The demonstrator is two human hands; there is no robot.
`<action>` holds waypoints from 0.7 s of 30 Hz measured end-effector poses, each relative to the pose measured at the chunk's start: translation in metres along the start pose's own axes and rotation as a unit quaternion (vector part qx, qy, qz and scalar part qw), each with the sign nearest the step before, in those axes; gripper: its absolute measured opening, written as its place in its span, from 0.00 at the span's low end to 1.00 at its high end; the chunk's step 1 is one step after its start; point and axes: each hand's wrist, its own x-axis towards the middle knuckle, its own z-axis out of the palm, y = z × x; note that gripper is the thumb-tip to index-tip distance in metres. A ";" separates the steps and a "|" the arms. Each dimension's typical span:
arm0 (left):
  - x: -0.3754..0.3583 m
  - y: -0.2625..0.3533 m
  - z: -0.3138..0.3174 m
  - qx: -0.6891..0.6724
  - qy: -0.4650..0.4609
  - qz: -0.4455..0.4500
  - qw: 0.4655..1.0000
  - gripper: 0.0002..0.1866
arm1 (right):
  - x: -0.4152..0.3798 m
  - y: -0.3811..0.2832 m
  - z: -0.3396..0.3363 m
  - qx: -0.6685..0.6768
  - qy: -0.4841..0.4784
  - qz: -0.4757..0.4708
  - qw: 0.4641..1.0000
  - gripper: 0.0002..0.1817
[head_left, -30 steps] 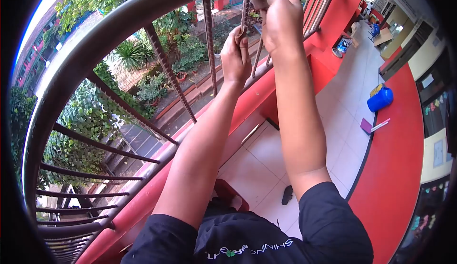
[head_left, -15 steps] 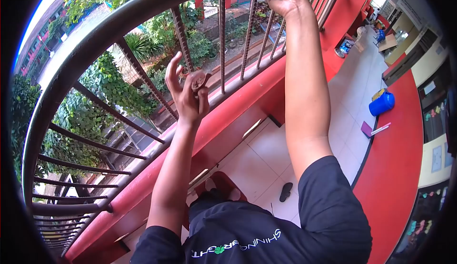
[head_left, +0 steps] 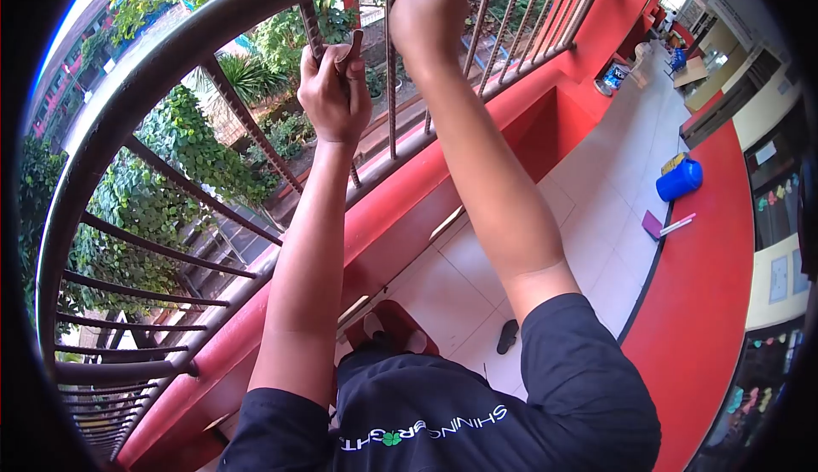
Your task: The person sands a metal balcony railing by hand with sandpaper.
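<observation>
My left hand (head_left: 335, 97) is raised in front of the railing, fingers curled on a small brown curled piece (head_left: 356, 43) that looks like folded sandpaper. It overlaps one ribbed upright bar (head_left: 312, 25), with the fingertips right at the bar. My right hand (head_left: 430, 20) is closed up by the dark curved top rail (head_left: 247, 5), fingertips at the rail's underside near the view's upper edge. Something dark shows at those fingertips; I cannot tell whether it is a held piece or the rail itself.
A red ledge (head_left: 400, 187) runs below the bars, with plants (head_left: 183, 144) beyond them. Beneath me is a red stool (head_left: 396, 314), and a dark slipper (head_left: 508, 336) lies on the tiled floor. At the right stand a blue container (head_left: 679, 181) and a purple dustpan (head_left: 652, 225).
My right hand has moved left along the top rail. My left hand has risen a little and its fingers, spread before, have closed around the brown piece beside the bar.
</observation>
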 end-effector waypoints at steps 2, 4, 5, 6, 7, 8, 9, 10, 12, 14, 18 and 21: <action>0.003 0.002 0.002 0.008 0.011 0.007 1.000 0.18 | -0.020 -0.006 -0.005 0.017 -0.018 -0.030 0.999 0.13; 0.005 -0.001 0.003 0.009 0.014 0.015 1.000 0.09 | -0.010 -0.006 -0.013 0.093 0.032 -0.003 0.995 0.18; 0.001 -0.001 0.000 0.010 0.011 0.016 1.000 0.05 | 0.015 0.009 -0.018 0.039 0.071 0.027 0.996 0.13; 0.000 0.000 0.000 0.010 0.011 0.014 1.000 0.05 | 0.037 0.022 -0.019 -0.014 0.110 0.053 0.992 0.14; 0.001 0.001 0.001 0.014 0.016 0.010 1.000 0.05 | 0.031 0.017 -0.012 -0.035 0.090 0.012 0.995 0.13; 0.002 0.002 0.001 0.017 0.021 0.008 1.000 0.05 | 0.023 0.009 -0.005 -0.055 0.072 -0.029 0.995 0.14; 0.003 0.002 0.001 0.016 0.022 0.009 1.000 0.05 | 0.011 -0.001 -0.008 -0.044 0.037 -0.055 0.997 0.15; 0.002 0.002 0.001 0.017 0.019 0.011 1.000 0.12 | -0.005 -0.010 -0.015 -0.034 0.001 -0.080 0.996 0.17; 0.003 0.002 0.001 0.018 0.017 0.015 1.000 0.20 | -0.010 -0.024 -0.028 0.032 -0.050 -0.079 0.995 0.18; 0.001 0.003 0.000 0.008 0.014 0.007 1.000 0.22 | -0.005 -0.015 -0.040 0.045 -0.002 -0.144 0.989 0.19; 0.005 0.009 -0.003 -0.016 0.006 0.004 1.000 0.23 | 0.033 0.026 -0.029 -0.066 0.086 0.037 0.993 0.19; 0.001 0.001 -0.002 -0.013 0.005 0.004 1.000 0.20 | -0.006 -0.007 0.000 0.022 0.051 -0.047 0.997 0.21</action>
